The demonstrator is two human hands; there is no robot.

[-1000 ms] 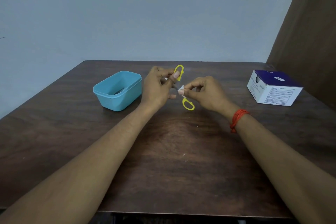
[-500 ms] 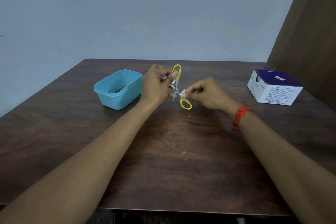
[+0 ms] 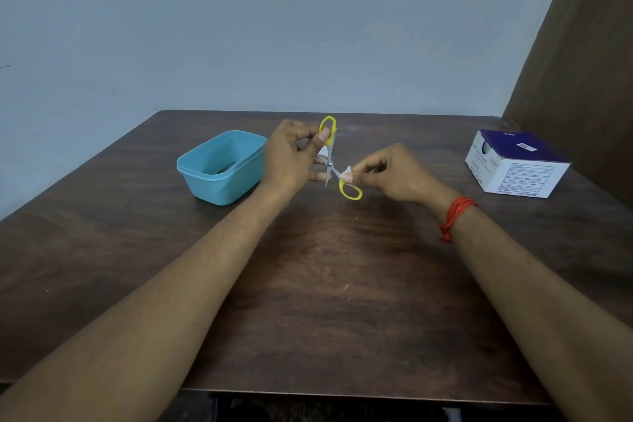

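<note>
- Yellow-handled scissors (image 3: pixel 329 164), blades spread apart, and you rub them bare-handed? Where are they, and who holds what?
- I hold them in the air above the table (image 3: pixel 325 267), toward the middle of its far edge. My left hand (image 3: pixel 291 158) grips them, thumb pressed on the upper handle loop and fingers curled in behind the blades. My right hand (image 3: pixel 394 171) pinches a small white wipe (image 3: pixel 346 175) against the other arm, just above the lower loop.
- What could go wrong from here?
- The blades are the main risk, I judge. They stand open, and one left fingertip lies just beside the lower tip. If my rubbing pushes that arm shut, the edges could nip the finger. The wipe is tiny, too. It could slip from my pinch and drop to the table, or my fingertip could slide off it onto bare steel. A hard rub could also twist the scissors out of my left hand.
- Count it all out for me.
- One pair of scissors, one wipe, two hands. One blue tub (image 3: pixel 219 187) toward the far left corner, with one dark thing inside that I cannot make out. One purple-and-white box (image 3: pixel 517 164) near the right edge. One red thread band (image 3: pixel 455 216) on my right wrist.
</note>
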